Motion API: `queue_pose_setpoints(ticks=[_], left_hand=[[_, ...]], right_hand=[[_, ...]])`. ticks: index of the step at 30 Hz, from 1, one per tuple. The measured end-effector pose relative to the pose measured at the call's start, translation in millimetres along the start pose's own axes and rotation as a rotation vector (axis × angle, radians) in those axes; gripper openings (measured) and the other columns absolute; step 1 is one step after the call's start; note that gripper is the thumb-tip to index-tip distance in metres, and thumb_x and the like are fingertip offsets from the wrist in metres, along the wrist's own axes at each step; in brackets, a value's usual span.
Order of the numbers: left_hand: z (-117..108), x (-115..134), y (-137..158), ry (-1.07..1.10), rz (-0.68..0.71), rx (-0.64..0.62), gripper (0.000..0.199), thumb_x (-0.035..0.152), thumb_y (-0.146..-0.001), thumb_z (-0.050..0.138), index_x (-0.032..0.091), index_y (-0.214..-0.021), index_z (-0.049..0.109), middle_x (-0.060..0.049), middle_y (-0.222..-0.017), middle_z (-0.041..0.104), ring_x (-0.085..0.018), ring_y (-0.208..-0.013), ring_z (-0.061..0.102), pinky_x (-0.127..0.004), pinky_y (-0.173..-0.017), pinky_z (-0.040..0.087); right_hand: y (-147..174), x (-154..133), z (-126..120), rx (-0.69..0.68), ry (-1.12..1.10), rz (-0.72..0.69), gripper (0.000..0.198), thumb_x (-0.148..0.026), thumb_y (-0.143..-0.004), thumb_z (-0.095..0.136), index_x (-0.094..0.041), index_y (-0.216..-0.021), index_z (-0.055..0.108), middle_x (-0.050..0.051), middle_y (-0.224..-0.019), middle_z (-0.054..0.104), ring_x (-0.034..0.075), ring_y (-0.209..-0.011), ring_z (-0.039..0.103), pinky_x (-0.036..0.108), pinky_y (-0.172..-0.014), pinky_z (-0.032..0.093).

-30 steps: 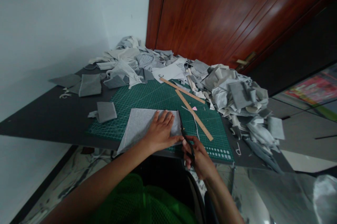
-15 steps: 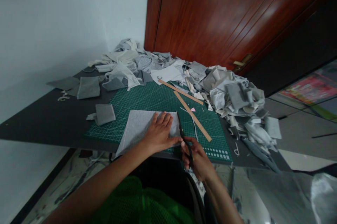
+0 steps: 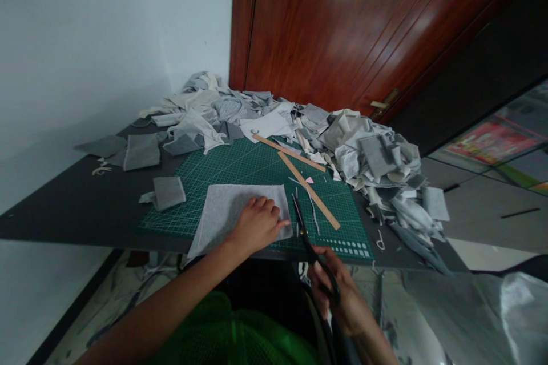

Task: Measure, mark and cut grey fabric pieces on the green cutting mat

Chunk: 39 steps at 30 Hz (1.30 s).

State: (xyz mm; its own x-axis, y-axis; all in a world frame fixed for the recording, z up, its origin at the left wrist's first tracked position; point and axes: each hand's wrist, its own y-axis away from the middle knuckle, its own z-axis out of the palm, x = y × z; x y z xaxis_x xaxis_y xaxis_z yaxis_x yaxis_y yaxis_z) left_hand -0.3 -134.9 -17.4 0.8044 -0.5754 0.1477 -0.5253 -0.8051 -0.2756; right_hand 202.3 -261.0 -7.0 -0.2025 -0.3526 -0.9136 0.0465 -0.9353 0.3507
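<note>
Our right grip (image 3: 333, 284) holds slender, pointed black scissors (image 3: 311, 248); our left grip (image 3: 259, 223) — closure unclear — rests on flat, squarish grey cloth (image 3: 222, 211).

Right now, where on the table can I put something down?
On the dark table, left of the small folded cloth. The green mat has a bare patch, beyond the flat grey cloth and left of the tan strips. It's crowded around the scissors and along the door, where scraps pile up.

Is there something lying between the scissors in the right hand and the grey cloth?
Only a thin pale strip seems to: it lies on the green cutting mat, between the scissors' lower blades and the grey cloth's right edge.
</note>
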Motion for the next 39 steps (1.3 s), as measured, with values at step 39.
queue_pose_setpoints(ticks=[39], left_hand=[[-26, -88, 15, 0.211, 0.072, -0.133, 0.04, 0.023, -0.085, 0.081, 0.032, -0.124, 0.074, -0.001, -0.139, 0.066, -0.025, -0.133, 0.055, -0.042, -0.115, 0.04]], right_hand=[[27, 25, -2, -0.027, -0.08, 0.183, 0.067, -0.069, -0.073, 0.085, -0.027, -0.116, 0.056, -0.008, -0.069, 0.054, 0.003, -0.039, 0.037, 0.015, -0.033, 0.031]])
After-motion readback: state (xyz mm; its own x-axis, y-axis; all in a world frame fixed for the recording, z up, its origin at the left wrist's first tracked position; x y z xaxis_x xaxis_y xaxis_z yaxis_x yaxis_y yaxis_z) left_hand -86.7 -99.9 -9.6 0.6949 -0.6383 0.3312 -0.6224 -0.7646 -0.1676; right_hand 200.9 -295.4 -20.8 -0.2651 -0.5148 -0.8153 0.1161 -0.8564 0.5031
